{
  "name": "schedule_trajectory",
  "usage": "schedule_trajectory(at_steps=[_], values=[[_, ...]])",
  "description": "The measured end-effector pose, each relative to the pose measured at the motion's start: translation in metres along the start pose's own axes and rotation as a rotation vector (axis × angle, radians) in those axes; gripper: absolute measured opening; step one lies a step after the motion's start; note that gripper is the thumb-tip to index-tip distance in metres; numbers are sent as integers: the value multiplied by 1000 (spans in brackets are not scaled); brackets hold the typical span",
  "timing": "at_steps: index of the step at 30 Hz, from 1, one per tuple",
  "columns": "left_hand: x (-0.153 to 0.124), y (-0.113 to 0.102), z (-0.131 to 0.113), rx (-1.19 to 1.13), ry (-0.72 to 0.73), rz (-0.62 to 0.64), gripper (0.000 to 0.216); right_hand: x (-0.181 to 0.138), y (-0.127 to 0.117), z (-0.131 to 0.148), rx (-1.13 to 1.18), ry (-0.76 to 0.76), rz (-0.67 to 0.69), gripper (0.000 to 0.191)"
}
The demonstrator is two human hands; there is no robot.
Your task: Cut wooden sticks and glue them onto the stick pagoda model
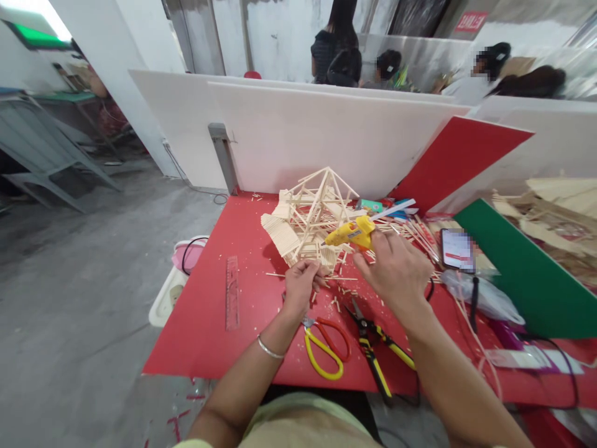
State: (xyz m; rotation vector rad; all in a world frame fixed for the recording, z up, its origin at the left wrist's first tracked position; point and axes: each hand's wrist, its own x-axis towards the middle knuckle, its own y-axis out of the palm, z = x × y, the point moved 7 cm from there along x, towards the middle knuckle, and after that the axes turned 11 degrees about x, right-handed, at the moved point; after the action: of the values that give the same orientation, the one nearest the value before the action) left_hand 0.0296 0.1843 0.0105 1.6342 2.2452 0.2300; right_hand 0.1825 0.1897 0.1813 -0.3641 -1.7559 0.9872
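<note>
A house-like model of thin wooden sticks (313, 208) stands on the red tabletop, with slatted roof panels and an open peaked frame. My right hand (396, 264) is wrapped round a yellow glue gun (347, 233), its nozzle pointing left, over the model's front right part. A white glue stick (394, 210) sticks out of the gun's back. At the model's front edge, my left hand (304, 283) has its fingers pinched together; what they grip is hidden. Nearer to me lie scissors (326, 354) with red and yellow handles and black-and-yellow pliers (373, 342).
A clear ruler (232, 292) lies at the left of the red table (196, 336). Loose sticks and offcuts surround the model. To the right are a phone (457, 250), a plastic bag (482, 297) and a green board (527, 274). White panels (326, 130) stand behind; people are beyond them.
</note>
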Motion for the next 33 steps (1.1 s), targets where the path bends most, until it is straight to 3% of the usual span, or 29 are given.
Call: schedule_trajectory(at_steps=[10, 33], values=[[5, 2, -3, 26, -39, 38, 31, 0, 4, -3, 9, 10, 13, 42], [6, -1, -4, 3, 37, 20, 30, -1, 3, 1, 2, -33, -20, 38]])
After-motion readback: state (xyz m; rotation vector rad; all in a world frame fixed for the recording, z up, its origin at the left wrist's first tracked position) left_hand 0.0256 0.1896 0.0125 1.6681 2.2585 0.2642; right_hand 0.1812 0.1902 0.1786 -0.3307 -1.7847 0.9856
